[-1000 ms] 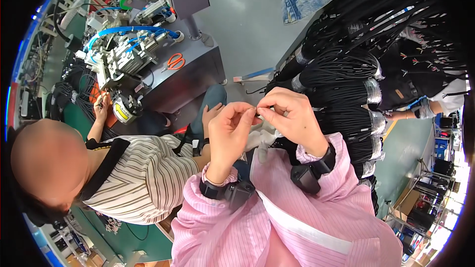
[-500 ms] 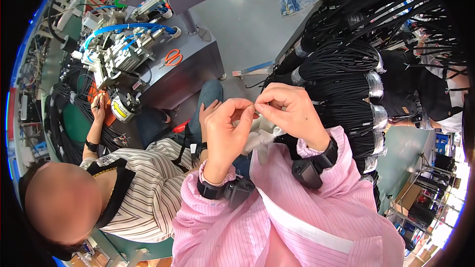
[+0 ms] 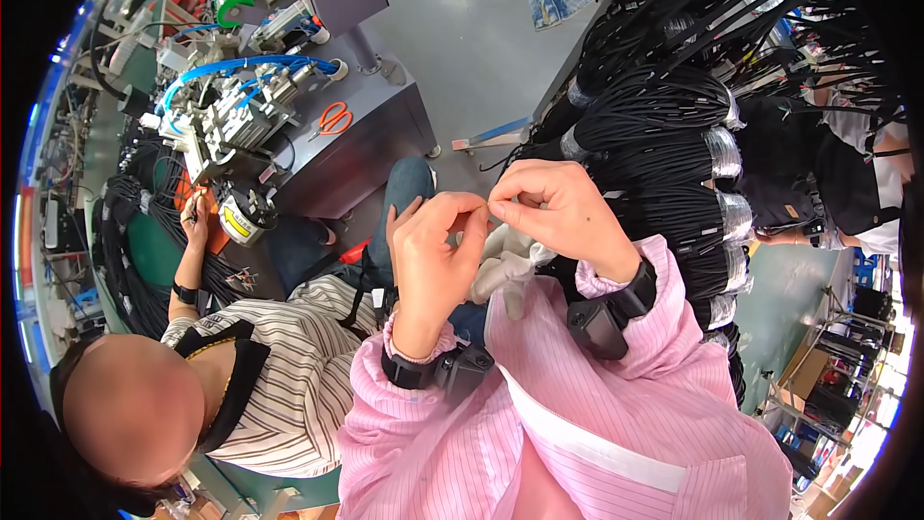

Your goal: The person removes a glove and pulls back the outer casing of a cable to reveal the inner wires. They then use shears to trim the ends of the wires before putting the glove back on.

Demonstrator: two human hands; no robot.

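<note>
My left hand (image 3: 435,255) and my right hand (image 3: 563,214) are raised in front of my chest, fingertips almost meeting. Each has thumb and forefinger pressed together in a pinch. Whatever lies between the fingertips is too small to make out. Below them, on my lap, rests a crumpled pale cloth (image 3: 508,270) that looks like gloves; neither hand is holding it. Black devices are strapped to both of my wrists, over pink striped sleeves.
Left of me sits a co-worker in a striped shirt (image 3: 289,366), one hand at a bench machine with blue tubes (image 3: 226,101). Orange-handled scissors (image 3: 335,118) lie on a grey cabinet (image 3: 356,149). Thick bundles of black cables (image 3: 654,154) hang close on my right.
The fingertips of my two hands have drawn slightly apart, both still pinched. The view has shifted a little, and more of the pale cloth shows.
</note>
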